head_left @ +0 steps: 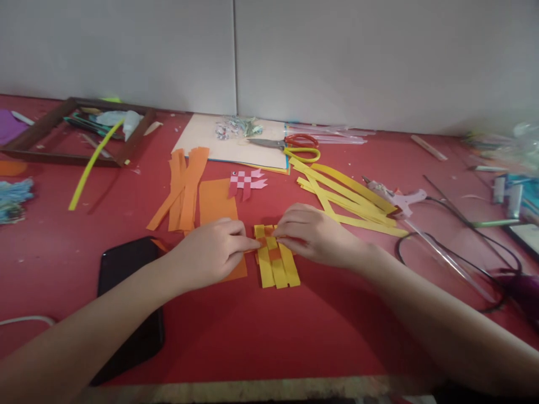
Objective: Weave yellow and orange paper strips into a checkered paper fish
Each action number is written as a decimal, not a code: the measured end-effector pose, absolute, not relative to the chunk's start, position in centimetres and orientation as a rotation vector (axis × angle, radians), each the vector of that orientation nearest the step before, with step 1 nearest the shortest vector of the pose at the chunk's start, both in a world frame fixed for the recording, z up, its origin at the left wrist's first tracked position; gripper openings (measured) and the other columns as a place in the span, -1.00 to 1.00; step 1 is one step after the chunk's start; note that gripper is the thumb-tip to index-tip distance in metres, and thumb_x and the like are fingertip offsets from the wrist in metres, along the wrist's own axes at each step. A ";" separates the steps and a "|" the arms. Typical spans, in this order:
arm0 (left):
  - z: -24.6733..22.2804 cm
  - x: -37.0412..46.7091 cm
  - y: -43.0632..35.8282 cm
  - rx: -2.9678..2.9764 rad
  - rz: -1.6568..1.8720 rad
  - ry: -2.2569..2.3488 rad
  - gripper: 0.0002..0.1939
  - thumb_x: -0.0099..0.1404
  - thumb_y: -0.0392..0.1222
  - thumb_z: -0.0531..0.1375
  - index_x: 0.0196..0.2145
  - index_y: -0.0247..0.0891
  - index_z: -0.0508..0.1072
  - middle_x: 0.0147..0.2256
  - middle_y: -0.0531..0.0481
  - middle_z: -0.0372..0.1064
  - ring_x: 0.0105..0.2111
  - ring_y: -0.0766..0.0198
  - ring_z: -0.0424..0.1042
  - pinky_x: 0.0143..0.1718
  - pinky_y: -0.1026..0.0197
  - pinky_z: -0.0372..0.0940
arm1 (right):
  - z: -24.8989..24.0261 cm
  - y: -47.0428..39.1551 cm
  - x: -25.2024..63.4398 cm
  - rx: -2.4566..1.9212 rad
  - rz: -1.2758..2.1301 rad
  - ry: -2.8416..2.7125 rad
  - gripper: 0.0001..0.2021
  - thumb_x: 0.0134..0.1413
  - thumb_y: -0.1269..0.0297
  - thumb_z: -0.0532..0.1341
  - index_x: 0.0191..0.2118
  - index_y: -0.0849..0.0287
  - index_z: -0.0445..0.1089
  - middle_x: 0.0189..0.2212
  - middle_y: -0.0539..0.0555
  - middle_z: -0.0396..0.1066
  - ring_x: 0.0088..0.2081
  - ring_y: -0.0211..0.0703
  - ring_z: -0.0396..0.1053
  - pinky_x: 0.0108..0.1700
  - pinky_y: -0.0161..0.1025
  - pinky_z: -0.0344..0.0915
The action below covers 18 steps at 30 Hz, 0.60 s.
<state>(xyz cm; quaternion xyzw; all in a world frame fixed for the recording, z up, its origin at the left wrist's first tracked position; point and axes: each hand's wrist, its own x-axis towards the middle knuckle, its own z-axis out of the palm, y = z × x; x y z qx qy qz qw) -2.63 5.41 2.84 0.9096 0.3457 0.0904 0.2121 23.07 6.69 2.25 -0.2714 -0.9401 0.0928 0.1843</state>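
Note:
In front of me a small weave of yellow and orange paper strips (275,272) lies flat on the red tabletop. My left hand (214,249) comes in from its left, fingers curled, with the index fingertip pressing on the weave's left edge. My right hand (314,233) has its fingers bunched on the upper right of the weave, and the fingertips partly cover it. Under and behind my left hand is an orange paper sheet (217,199). Just beyond the weave lies a pink checkered paper fish (243,180).
Orange strips (191,188) lie back left, yellow strips (353,196) back right. Scissors (269,144) rest on pale paper sheets (197,134). A glue gun (402,199) with a cord is at right. A black phone (126,264) lies beneath my left forearm. A brown frame (37,154) sits far left.

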 end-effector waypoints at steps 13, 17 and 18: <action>2.7 -2.6 5.4 2.653 0.331 0.887 -0.67 0.38 -0.28 0.01 -0.15 -0.24 0.57 -0.25 -0.14 0.37 -0.27 0.16 0.37 -0.27 0.14 0.31 | 5.1 9.8 21.3 -0.468 0.441 -3.104 -0.74 0.11 0.61 0.13 -0.20 0.15 0.46 -0.32 0.03 0.44 -0.31 -0.23 0.30 -0.34 -0.32 0.19; 2.6 -2.6 5.4 2.615 0.364 0.886 -0.66 0.40 -0.28 0.00 -0.09 -0.19 0.56 -0.21 -0.14 0.40 -0.21 0.15 0.38 -0.22 0.13 0.32 | 5.8 11.1 19.8 -0.499 0.690 -3.217 -0.81 0.02 0.59 0.22 -0.33 0.14 0.46 -0.39 -0.03 0.39 -0.41 -0.31 0.25 -0.45 -0.35 0.09; 2.6 -2.6 5.4 2.605 0.364 0.882 -0.67 0.39 -0.29 0.01 -0.08 -0.19 0.56 -0.20 -0.14 0.40 -0.20 0.15 0.38 -0.21 0.14 0.32 | 5.8 11.4 19.5 -0.498 0.719 -3.243 -0.80 -0.01 0.60 0.22 -0.35 0.14 0.46 -0.40 -0.05 0.39 -0.42 -0.32 0.24 -0.46 -0.35 0.07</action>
